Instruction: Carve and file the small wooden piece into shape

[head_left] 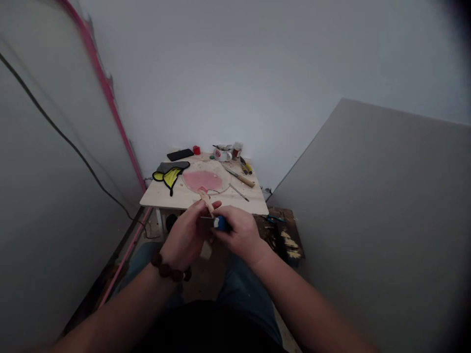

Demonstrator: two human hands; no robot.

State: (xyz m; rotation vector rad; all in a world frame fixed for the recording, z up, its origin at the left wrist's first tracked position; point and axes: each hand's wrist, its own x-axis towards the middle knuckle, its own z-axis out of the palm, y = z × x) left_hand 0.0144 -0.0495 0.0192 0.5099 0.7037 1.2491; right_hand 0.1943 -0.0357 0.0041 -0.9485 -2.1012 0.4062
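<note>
Head: blue handle [221, 224] partly hidden

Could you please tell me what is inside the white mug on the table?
Some thin, darkish items show above the rim of the white mug, too small to identify. Its wall covers their lower ends and anything deeper inside.

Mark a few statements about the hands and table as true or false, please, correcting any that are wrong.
1. The right hand grips a blue handle. True.
2. The left hand is empty. False: it holds a pale wooden piece.
3. The bracelet is on the right wrist. False: the bracelet is on the left wrist.
4. The white mug stands on the table. True.
</note>
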